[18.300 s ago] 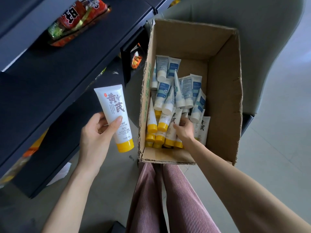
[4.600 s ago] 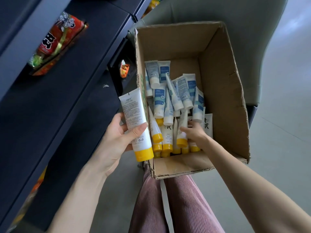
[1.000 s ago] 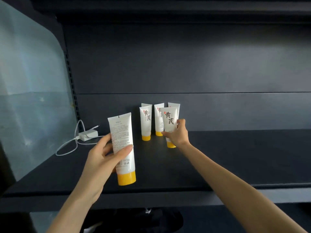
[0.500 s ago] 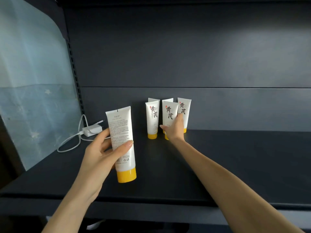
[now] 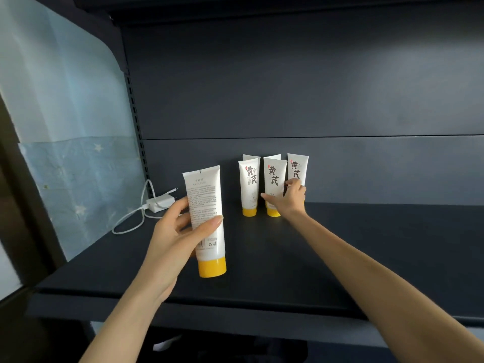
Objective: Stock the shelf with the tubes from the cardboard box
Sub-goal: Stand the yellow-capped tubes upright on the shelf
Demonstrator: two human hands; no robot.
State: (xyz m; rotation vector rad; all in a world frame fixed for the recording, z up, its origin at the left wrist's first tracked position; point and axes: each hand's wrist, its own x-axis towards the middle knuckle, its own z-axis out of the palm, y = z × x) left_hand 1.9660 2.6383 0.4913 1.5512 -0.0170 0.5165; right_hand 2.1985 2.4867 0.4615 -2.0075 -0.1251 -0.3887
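Several white tubes with yellow caps stand cap-down in two short rows near the back of the dark shelf. My right hand reaches to the front row, with thumb and fingers closed around the middle front tube, whose cap rests on the shelf. My left hand holds another white tube upright near the shelf's front, cap down, its printed back facing me. The cardboard box is out of view.
A white charger with a looped cable lies at the shelf's back left. A pale blue sheet covers the left side. The shelf's back panel rises right behind the tubes. An upper shelf hangs overhead.
My right hand has carried its tube back to the group and stood it beside the front left tube. My left hand has kept its tube at about the same spot.
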